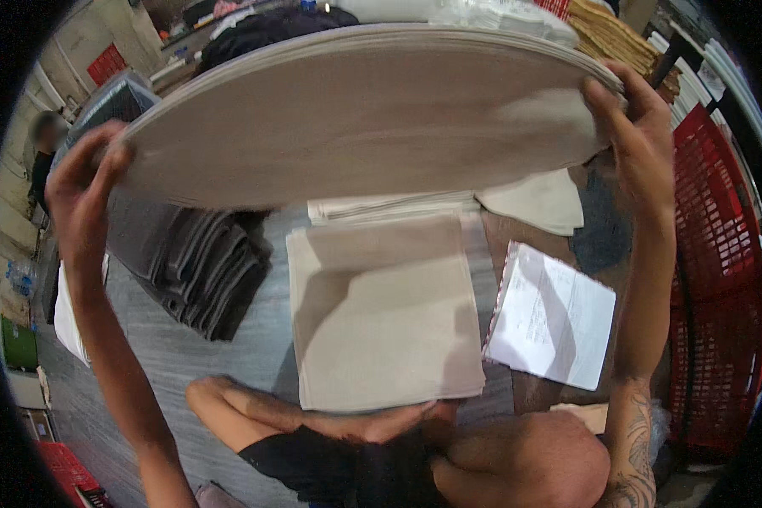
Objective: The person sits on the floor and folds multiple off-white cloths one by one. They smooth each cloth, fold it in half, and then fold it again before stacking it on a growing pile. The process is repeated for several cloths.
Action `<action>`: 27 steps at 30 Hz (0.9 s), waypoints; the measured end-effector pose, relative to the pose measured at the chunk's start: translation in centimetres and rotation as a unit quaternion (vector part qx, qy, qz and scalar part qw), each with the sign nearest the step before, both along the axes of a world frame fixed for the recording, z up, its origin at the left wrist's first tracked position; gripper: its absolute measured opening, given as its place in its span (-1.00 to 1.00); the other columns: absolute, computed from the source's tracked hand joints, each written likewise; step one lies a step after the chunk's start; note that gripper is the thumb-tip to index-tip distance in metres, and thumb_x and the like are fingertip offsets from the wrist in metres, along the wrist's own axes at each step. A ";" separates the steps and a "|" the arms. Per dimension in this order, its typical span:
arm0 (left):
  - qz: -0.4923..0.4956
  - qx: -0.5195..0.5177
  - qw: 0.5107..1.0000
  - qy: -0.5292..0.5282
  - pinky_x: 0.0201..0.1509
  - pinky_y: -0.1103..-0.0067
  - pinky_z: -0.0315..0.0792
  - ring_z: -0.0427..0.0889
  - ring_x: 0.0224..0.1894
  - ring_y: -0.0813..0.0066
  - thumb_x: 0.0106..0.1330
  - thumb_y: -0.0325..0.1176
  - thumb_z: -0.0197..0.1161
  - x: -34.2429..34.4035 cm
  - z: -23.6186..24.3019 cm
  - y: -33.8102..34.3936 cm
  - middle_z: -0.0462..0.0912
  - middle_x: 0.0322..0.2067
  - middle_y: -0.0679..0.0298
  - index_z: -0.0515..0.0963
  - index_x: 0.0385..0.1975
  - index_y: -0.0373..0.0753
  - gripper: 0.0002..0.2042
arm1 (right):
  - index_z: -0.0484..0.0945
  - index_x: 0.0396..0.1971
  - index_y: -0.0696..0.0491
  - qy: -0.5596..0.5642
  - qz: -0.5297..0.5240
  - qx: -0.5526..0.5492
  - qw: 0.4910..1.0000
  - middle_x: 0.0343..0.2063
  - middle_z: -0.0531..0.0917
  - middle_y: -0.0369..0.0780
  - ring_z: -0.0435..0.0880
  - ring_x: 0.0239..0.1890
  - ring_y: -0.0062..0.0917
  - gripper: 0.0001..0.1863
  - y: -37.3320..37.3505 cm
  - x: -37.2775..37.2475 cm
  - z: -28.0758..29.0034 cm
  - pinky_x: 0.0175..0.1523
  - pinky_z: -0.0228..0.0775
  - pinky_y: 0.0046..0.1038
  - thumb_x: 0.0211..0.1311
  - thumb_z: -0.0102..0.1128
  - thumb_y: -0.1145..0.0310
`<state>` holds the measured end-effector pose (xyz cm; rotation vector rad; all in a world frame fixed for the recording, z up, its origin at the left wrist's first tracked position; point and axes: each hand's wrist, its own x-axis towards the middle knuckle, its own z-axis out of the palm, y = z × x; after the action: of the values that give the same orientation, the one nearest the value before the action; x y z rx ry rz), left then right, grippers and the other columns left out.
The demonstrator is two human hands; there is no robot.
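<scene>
Both my hands are raised, stretching a wide stack of beige fabric panels (364, 127) between them, in front of me. My left hand (85, 190) pinches the stack's left end between thumb and fingers. At the opposite end, my right hand (639, 127) grips the corner with the thumb on the near face. Several layers show along the curved upper edge. Below, a squarish pile of beige fabric pieces (385, 322) lies on the floor by my crossed legs. More cream pieces (533, 203) lie behind that pile, partly hidden by the raised stack.
Folded dark grey cloths (199, 271) are heaped at the left. Printed white sheets (554, 322) lie right of the beige pile. Red plastic crates (720, 288) line the right side. Yellow-brown stacked cloth (614, 38) sits at the back right. Another person (44, 157) is at the far left.
</scene>
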<state>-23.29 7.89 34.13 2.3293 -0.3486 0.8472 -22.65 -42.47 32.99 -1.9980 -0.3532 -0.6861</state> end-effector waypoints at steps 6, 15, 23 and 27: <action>-0.079 0.019 0.990 0.114 -0.21 0.49 0.49 0.64 -0.35 0.37 0.03 -0.55 0.29 -15.6 -11.4 -0.5 0.69 -0.43 0.24 0.65 -0.42 -0.29 -0.88 | 0.57 -0.34 0.17 0.157 0.102 -0.125 0.974 -0.30 0.63 -0.18 0.62 -0.20 -0.48 -0.82 -0.9 -11.8 -11.1 -0.05 0.43 -0.45 0.07 0.23 0.73; -0.002 -0.084 0.932 0.352 -0.06 0.40 0.49 0.61 -0.18 0.15 -0.01 -0.66 0.31 -23.8 -32.9 -3.1 0.70 -0.34 0.13 0.66 -0.33 -0.36 -0.79 | 0.57 -0.23 0.17 0.352 0.070 -0.119 0.926 -0.28 0.64 -0.10 0.67 -0.14 -0.24 -0.62 0.9 -20.7 -30.0 0.03 0.47 -0.40 -0.11 0.16 0.82; -0.027 -0.044 0.921 0.387 0.01 0.36 0.46 0.59 -0.14 0.12 0.04 -0.63 0.28 -24.9 -32.1 -2.5 0.65 -0.35 0.16 0.66 -0.34 -0.31 -0.82 | 0.62 -0.20 0.10 0.371 0.105 -0.139 0.912 -0.14 0.62 -0.08 0.61 -0.01 -0.14 -0.53 0.3 -23.1 -30.0 0.12 0.47 -0.26 -0.24 0.22 0.75; -0.041 -0.016 0.885 0.464 0.01 0.34 0.45 0.59 -0.12 0.06 0.07 -0.58 0.31 -24.9 -32.1 -2.5 0.65 -0.29 0.15 0.66 -0.33 -0.29 -0.84 | 0.63 -0.19 0.11 0.404 0.191 -0.174 0.877 -0.15 0.63 -0.07 0.60 -0.03 -0.09 -0.61 -0.5 -22.5 -31.7 0.15 0.46 -0.25 -0.14 0.23 0.66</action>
<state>-48.19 5.44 2.06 2.3663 -0.0058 -0.3515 -45.15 -42.95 1.26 -2.2559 -0.3528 0.5110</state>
